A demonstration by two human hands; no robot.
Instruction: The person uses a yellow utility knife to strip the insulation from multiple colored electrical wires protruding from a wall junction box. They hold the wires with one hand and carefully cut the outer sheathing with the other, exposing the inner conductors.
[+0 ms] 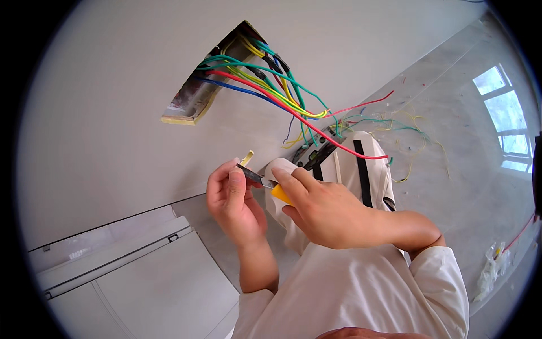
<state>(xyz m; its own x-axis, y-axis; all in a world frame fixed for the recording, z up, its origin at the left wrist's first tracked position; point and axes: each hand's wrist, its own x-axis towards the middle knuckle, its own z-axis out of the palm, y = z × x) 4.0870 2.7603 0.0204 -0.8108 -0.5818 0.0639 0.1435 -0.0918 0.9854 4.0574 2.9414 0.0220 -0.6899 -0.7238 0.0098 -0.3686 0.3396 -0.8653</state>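
Note:
My right hand point(333, 212) is closed around the yellow handle of a utility knife point(280, 195). Its dark blade points left, toward the fingertips of my left hand point(234, 200). Between thumb and fingers, my left hand pinches a small pale yellow strip point(247, 159), whose free end sticks up past the blade. The blade lies at the strip's lower part; whether it cuts in cannot be seen. Beyond my hands, red, blue, green and yellow wires, among them a thick red wire point(316, 121), hang out of a rectangular wall opening point(189, 101). Black tape wraps some of them.
Below the wires, a dark tool case or bag point(319, 150) rests beside my knees. Wire offcuts point(415, 127) lie scattered across the grey floor point(451, 186) on the right. A crumpled clear plastic bag point(491, 271) is at far right. A white panelled unit point(152, 282) stands lower left.

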